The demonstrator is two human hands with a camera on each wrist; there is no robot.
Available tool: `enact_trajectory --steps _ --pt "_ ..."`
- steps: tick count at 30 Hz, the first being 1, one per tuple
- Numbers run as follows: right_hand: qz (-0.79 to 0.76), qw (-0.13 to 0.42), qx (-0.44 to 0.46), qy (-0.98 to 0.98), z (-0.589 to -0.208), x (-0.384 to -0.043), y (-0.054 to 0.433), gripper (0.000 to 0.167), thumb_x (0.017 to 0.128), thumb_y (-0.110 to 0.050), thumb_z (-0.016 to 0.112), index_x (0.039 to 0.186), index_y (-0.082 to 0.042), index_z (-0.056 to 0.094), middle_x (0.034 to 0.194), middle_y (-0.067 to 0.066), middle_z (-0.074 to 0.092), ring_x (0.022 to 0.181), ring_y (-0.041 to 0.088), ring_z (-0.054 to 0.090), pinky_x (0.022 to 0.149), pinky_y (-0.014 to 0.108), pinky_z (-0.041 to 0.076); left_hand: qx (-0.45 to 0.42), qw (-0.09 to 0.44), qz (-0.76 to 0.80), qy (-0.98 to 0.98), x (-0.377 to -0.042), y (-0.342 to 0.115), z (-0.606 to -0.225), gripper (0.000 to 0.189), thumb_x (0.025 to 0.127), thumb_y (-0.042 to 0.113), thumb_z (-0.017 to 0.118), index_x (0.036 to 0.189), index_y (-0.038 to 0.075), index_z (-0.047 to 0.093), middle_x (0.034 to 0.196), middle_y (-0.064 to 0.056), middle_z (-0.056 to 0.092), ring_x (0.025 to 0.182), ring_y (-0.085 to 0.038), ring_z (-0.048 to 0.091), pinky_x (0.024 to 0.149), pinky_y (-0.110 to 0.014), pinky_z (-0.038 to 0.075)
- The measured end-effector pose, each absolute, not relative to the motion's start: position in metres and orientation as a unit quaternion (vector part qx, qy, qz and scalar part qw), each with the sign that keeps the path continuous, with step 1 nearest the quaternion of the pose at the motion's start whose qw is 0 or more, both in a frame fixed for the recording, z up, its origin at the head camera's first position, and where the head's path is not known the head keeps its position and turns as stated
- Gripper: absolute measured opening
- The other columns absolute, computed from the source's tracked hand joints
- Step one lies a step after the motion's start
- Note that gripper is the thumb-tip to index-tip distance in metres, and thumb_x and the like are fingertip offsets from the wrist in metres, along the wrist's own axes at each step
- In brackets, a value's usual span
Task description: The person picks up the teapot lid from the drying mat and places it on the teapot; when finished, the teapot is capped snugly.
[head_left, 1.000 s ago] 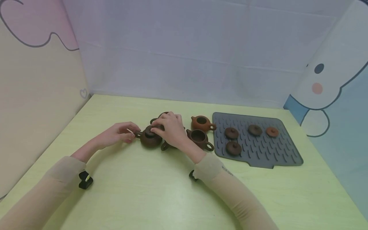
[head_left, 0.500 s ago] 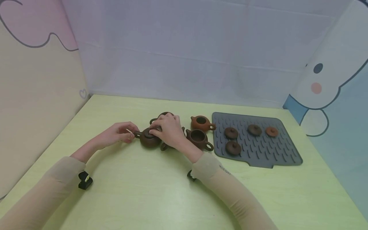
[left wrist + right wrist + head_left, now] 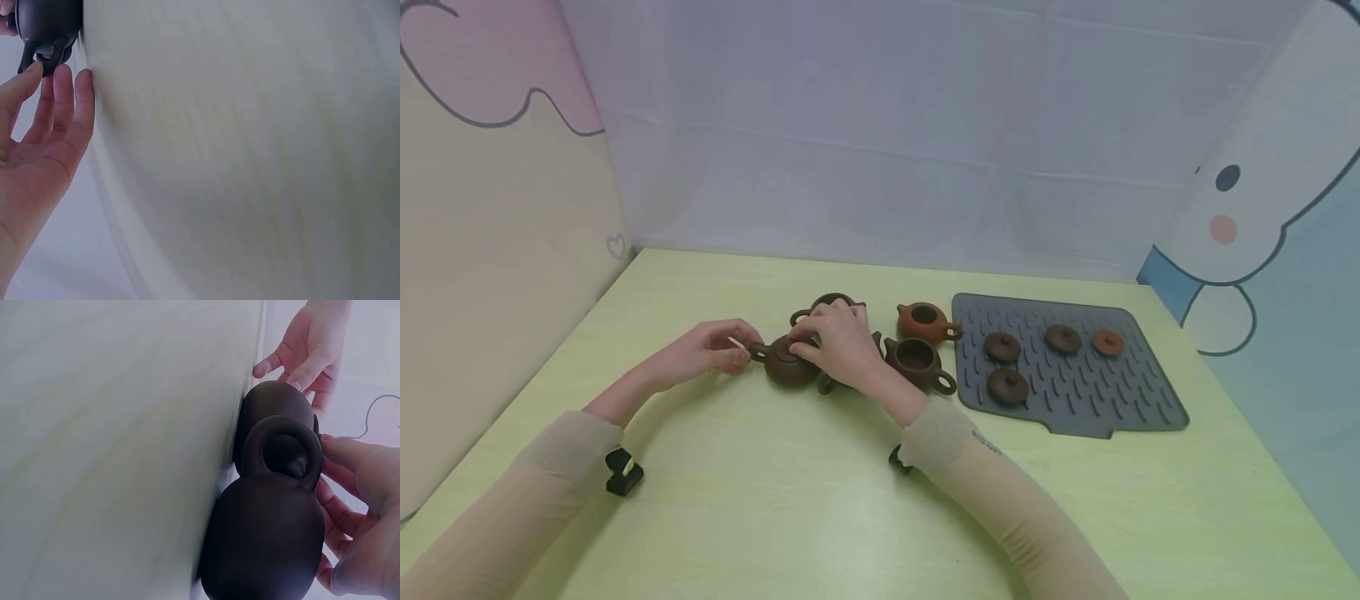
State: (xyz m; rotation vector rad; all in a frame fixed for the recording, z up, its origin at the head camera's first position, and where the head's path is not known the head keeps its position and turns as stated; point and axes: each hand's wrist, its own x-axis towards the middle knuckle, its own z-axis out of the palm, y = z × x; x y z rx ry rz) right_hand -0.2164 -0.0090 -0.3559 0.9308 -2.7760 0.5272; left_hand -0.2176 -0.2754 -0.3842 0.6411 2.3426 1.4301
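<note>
A dark brown teapot [image 3: 790, 372] stands at the left end of a group of small clay teapots. My left hand [image 3: 718, 346] pinches its handle [image 3: 53, 59] between thumb and fingers, palm turned up in the left wrist view. From above, my right hand [image 3: 844, 340] holds the knob of the dark lid [image 3: 784, 350], which sits over the teapot's opening. The right hand hides part of the lid and the neighbouring teapots. In the right wrist view another dark teapot [image 3: 265, 544] with a ring handle stands in front, partly covering the held one.
To the right of my right hand are an open dark teapot [image 3: 917, 357] and an orange-brown teapot [image 3: 923, 321]. Behind it is another dark teapot [image 3: 831, 298]. A grey ridged mat [image 3: 1075, 392] at the right bears several lids, including a reddish one [image 3: 1108, 343].
My right hand has moved slightly left and down, and the lid has gone from tilted above the opening to lying flat on the teapot. The left hand stays at the handle.
</note>
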Motion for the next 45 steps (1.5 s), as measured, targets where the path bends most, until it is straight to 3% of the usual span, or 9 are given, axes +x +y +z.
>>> enact_trajectory --steps 10,14,20,27,34,38,45 --pt "0.208 0.092 0.327 -0.917 -0.357 -0.212 0.008 0.030 0.094 -0.039 0.065 0.123 -0.031 0.070 0.121 -0.006 0.066 0.113 0.018 0.053 0.094 0.044 0.035 0.232 0.125 0.444 0.856 -0.216 -0.275 -0.385 0.043 0.097 0.011 0.059 0.139 0.011 0.052 0.140 -0.017 0.054 0.112 -0.022 0.063 0.088 -0.032 0.055" --pt "0.221 0.105 0.330 -0.912 -0.356 -0.211 0.018 0.031 0.094 -0.037 0.067 0.124 -0.029 0.070 0.123 -0.005 0.066 0.113 0.020 0.054 0.094 0.045 0.036 0.235 0.075 0.421 0.873 -0.214 -0.272 -0.383 0.045 0.096 0.015 0.062 0.140 0.014 0.053 0.136 -0.017 0.057 0.108 -0.024 0.065 0.088 -0.034 0.052" --pt "0.230 0.133 0.330 -0.906 -0.355 -0.208 0.037 0.031 0.092 -0.035 0.069 0.123 -0.028 0.070 0.122 -0.004 0.067 0.116 0.021 0.054 0.095 0.047 0.036 0.240 0.001 0.404 0.883 -0.213 -0.261 -0.382 0.042 0.096 0.017 0.064 0.137 0.017 0.057 0.134 -0.013 0.059 0.115 -0.032 0.059 0.092 -0.026 0.051" --pt "0.222 0.180 0.331 -0.899 -0.356 -0.207 0.061 0.032 0.092 -0.033 0.071 0.123 -0.027 0.069 0.122 -0.002 0.067 0.113 0.023 0.055 0.090 0.046 0.036 0.260 -0.079 0.376 0.886 -0.215 -0.242 -0.379 0.042 0.092 0.017 0.070 0.133 0.019 0.061 0.132 -0.003 0.061 0.116 -0.031 0.057 0.094 -0.044 0.050" --pt "0.224 0.199 0.325 -0.897 -0.354 -0.205 0.086 0.031 0.092 -0.031 0.070 0.123 -0.024 0.070 0.121 0.000 0.068 0.111 0.023 0.055 0.093 0.048 0.036 0.293 -0.101 0.354 0.882 -0.216 -0.225 -0.377 0.043 0.089 0.019 0.074 0.130 0.016 0.063 0.131 -0.004 0.062 0.121 -0.026 0.050 0.099 -0.048 0.040" --pt "0.235 0.197 0.316 -0.898 -0.353 -0.203 0.101 0.032 0.092 -0.028 0.070 0.124 -0.024 0.070 0.123 0.001 0.068 0.113 0.024 0.054 0.094 0.049 0.034 0.322 -0.115 0.338 0.877 -0.216 -0.216 -0.377 0.042 0.087 0.018 0.075 0.128 0.014 0.065 0.128 -0.006 0.062 0.123 -0.028 0.048 0.101 -0.051 0.034" --pt "0.236 0.213 0.304 -0.898 -0.354 -0.199 0.131 0.033 0.091 -0.023 0.072 0.124 -0.020 0.070 0.123 0.005 0.068 0.114 0.027 0.055 0.093 0.052 0.032 0.352 -0.144 0.298 0.876 -0.217 -0.202 -0.379 0.041 0.083 0.020 0.077 0.123 0.016 0.067 0.125 -0.009 0.063 0.121 -0.030 0.050 0.101 -0.053 0.035"
